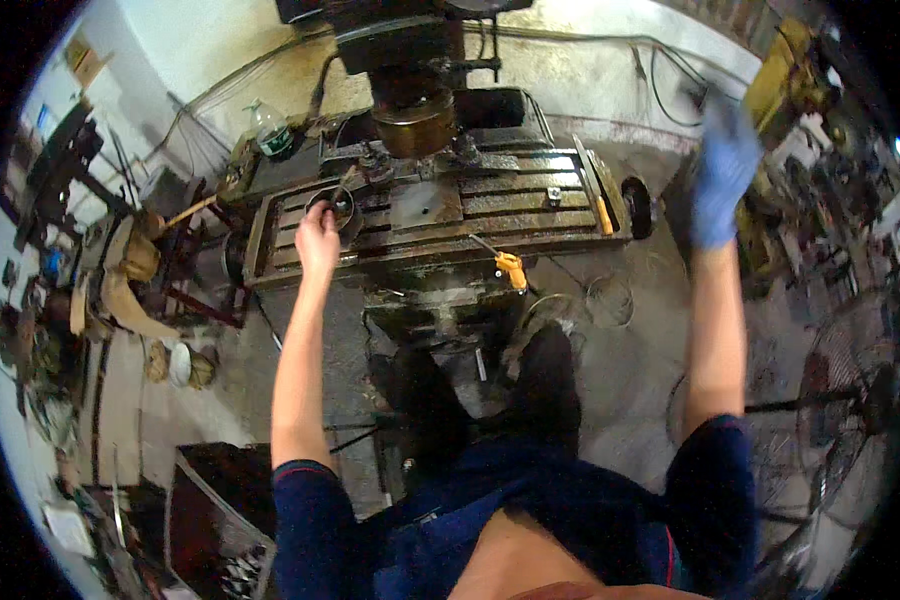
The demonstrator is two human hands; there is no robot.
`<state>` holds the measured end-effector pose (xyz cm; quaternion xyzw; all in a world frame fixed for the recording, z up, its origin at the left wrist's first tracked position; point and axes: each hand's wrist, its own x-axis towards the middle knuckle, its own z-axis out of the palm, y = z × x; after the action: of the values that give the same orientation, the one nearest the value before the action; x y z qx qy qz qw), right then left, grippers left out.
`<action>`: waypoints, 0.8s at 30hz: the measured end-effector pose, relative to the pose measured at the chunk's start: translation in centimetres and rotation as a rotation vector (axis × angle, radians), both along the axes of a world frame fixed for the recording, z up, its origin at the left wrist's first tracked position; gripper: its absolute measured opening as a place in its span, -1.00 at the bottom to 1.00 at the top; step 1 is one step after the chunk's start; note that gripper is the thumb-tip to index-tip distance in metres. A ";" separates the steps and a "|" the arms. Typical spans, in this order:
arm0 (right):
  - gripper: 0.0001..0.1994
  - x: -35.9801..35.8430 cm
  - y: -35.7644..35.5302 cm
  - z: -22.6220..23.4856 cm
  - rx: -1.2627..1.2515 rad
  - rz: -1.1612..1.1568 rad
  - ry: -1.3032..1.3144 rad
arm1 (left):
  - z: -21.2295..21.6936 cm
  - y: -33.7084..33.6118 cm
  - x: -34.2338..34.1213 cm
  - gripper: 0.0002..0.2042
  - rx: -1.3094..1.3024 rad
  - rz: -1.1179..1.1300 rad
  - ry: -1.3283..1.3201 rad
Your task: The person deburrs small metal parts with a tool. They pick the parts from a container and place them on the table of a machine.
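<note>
At the left part of a slotted machine table (490, 236), my left hand (317, 240) is bare, its fingers closed at the near rim of a small dark round bowl (343, 207). A thin stick-like handle (348, 176) stands up out of the bowl; its lower end is hidden. My right hand (725, 170) wears a blue glove and is raised far off to the right, beyond the table's end. Motion smears its fingers, so whether it holds anything cannot be made out. Above the table hangs the machine's round spindle head (413, 125), over a flat metal block (425, 207).
A yellow air gun (510, 268) hangs at the table's front edge. A file with a yellow handle (605, 215) lies at the right end. A clear plastic bottle (270, 130) stands back left. A floor fan (830, 400) is at right, an open bin (215, 520) at lower left.
</note>
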<state>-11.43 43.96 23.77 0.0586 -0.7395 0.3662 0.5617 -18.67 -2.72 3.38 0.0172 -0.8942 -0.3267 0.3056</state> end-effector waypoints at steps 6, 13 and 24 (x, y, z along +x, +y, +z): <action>-0.86 2.1 -0.8 -26.0 -0.391 0.491 -0.763 | 0.2 -1.0 -1.5 -0.77 -0.284 0.157 -0.082; -0.59 0.1 -4.6 -37.0 -0.425 0.483 -1.227 | 0.3 -1.1 1.3 -0.70 -0.442 0.119 -0.341; -0.67 0.9 -11.5 -34.3 -0.572 0.518 -0.992 | 2.8 -4.2 5.4 -0.69 0.331 -0.088 -0.284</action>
<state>-10.51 32.51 -10.56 -0.0935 -0.7466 0.6576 0.0382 -13.31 -6.91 6.14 0.0740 -0.8623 -0.4764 0.1551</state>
